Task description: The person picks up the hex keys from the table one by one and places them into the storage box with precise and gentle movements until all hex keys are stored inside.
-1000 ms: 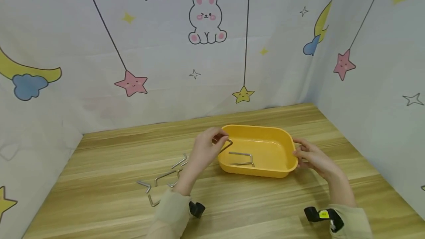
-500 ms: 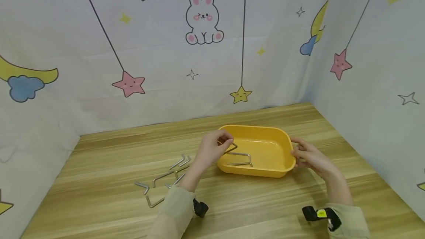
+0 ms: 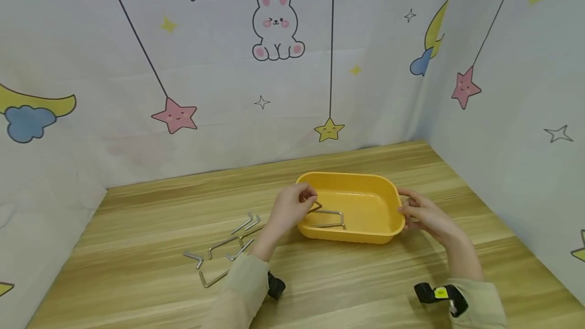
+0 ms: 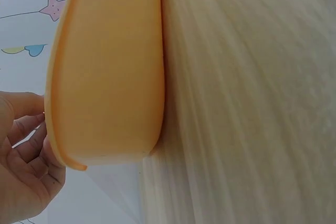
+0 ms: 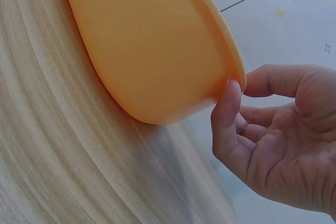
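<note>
The fingers of the left hand [image 3: 290, 208] were drawn together in a pinch on a bent metal rod [image 3: 316, 208] over the left end of the yellow tray [image 3: 356, 236]; whether the rod touched the tray floor could not be told. The fingers of the right hand [image 3: 427, 217] pinched the tray's right rim. The tray looked like thin plastic, light, fairly stiff and apt to slide, so the rim seemed the natural place to steady it. Inside, toward the near left, lay what appeared to be two more rods [image 3: 329, 211]. All the rods seemed stiff, smooth and hard to damage, light for one hand but slim enough to turn in a pinch; a hold close to the bend would likely resist twisting better than one at an end. Left of the tray, loose rods [image 3: 223, 243] lay scattered on the table [image 3: 356, 278], a few just beside each other. A printed white cloth [image 3: 219, 65] hung at the far side.
</note>
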`<state>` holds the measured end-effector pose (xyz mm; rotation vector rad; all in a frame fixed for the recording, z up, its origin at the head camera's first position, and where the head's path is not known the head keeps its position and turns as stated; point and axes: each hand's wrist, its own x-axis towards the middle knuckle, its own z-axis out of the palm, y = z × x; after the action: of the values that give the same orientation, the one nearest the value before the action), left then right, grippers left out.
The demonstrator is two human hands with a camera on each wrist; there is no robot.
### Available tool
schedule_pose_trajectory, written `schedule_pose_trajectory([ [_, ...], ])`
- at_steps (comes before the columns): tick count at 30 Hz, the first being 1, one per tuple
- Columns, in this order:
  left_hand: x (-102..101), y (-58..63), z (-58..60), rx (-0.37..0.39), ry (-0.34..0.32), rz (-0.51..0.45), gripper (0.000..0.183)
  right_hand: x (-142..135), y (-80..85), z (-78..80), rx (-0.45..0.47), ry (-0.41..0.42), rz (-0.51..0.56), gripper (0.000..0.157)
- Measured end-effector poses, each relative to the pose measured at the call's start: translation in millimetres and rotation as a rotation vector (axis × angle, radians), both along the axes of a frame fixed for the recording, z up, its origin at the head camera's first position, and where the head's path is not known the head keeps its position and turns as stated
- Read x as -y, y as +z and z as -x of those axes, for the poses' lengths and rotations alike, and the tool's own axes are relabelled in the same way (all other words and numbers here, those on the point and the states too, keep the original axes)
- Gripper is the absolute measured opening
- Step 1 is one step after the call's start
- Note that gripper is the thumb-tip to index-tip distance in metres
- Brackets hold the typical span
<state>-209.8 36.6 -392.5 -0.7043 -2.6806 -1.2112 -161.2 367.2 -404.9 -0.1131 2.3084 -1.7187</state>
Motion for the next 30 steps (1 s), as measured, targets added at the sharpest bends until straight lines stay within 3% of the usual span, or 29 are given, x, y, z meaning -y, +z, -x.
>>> schedule_pose_trajectory([
  [12,0,-4.9,11.6,0.002,0.065,0.028,0.009,0,0.0,0.8,0.011,0.000,0.004,0.068],
  [19,2,-5.9,14.3,-0.042,0.068,0.002,0.008,1,0.3,0.7,0.007,0.003,0.000,0.069],
  [30,4,-6.3,17.6,-0.010,0.082,-0.010,0.008,1,-0.2,1.5,0.002,0.003,0.001,0.069],
])
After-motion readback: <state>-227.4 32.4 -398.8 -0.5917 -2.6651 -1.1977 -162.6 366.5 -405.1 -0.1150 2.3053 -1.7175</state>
